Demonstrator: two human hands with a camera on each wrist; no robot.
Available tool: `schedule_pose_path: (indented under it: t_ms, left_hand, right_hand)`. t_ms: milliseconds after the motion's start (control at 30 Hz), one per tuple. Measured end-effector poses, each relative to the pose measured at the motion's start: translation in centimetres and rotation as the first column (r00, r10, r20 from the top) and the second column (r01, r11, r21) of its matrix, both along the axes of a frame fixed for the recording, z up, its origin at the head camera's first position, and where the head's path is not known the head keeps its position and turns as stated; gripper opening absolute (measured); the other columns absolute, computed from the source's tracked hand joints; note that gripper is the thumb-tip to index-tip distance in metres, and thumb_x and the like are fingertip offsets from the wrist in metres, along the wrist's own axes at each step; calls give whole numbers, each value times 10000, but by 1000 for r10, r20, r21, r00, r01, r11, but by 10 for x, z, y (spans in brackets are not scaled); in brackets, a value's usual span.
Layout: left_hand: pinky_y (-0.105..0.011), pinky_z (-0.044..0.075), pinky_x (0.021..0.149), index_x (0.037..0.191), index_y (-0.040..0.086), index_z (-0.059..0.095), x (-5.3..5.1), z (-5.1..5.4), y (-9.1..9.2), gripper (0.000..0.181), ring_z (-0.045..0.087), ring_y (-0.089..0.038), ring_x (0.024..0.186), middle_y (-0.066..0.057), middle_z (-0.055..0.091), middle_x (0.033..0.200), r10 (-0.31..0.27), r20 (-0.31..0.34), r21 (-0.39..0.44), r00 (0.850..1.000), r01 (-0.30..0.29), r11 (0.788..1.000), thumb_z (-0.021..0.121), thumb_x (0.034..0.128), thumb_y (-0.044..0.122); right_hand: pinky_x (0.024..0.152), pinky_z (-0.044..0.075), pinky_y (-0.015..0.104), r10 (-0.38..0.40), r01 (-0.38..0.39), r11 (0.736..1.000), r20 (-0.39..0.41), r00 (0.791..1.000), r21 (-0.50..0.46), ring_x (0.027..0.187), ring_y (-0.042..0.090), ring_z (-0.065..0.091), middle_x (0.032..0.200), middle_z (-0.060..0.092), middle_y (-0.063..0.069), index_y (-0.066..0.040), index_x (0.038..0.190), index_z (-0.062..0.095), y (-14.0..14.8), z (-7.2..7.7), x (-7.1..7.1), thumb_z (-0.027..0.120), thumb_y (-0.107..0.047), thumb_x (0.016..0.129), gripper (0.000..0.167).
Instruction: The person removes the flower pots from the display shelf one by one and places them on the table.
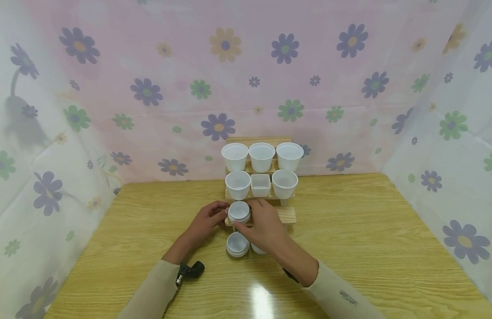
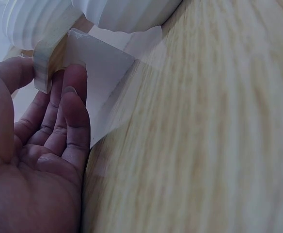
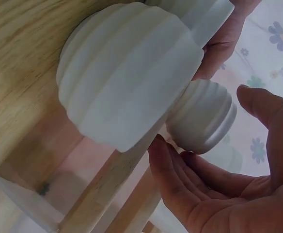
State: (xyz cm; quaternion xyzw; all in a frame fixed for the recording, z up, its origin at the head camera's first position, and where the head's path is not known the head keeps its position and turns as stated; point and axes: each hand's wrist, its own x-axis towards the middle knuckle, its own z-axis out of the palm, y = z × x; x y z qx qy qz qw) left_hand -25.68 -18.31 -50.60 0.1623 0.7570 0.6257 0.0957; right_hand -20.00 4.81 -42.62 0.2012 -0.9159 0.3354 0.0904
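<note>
A person's left hand (image 1: 207, 220) and right hand (image 1: 266, 223) close in on a small white ribbed pot (image 1: 239, 212) standing on the third step down of a wooden rack (image 1: 288, 215), at the step's left end. Taking that pot as the center of the dial in the head view, the left hand sits at nine o'clock, thumb and fingers pinching the end of the wooden step. The right hand, at about three o'clock, curves widely around the pot, its thumb slightly apart from the side in the right wrist view; whether its fingers touch the pot, one cannot tell. A second ribbed pot (image 1: 237, 245) stands lower on the rack's front side at six o'clock, with a white container (image 1: 258, 249) at five o'clock, partly covered by the right hand. On the next step up, a round cup (image 1: 238, 186) stands at twelve o'clock, a square cup (image 1: 260, 186) between one and two, and another round cup (image 1: 284, 185) at two. Three more white cups (image 1: 262, 158) line the top step, before a flowered cloth (image 1: 246, 102). The rack stands on a wood-grain table (image 1: 357, 235).
</note>
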Motion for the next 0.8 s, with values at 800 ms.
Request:
schedule_pose_path:
  t_ms: [800]
  left_hand:
    - [-327, 595, 800, 1370, 11, 632, 1, -1, 1, 319, 680, -181, 935, -128, 702, 1239, 5, -9, 14, 1000, -4, 1000, 588, 1112, 194]
  right_hand:
    - [888, 588, 436, 46, -51, 995, -65, 997, -83, 1054, 262, 663, 1190, 660, 133, 1, 1260, 657, 3, -9, -6, 912, -245, 853, 540]
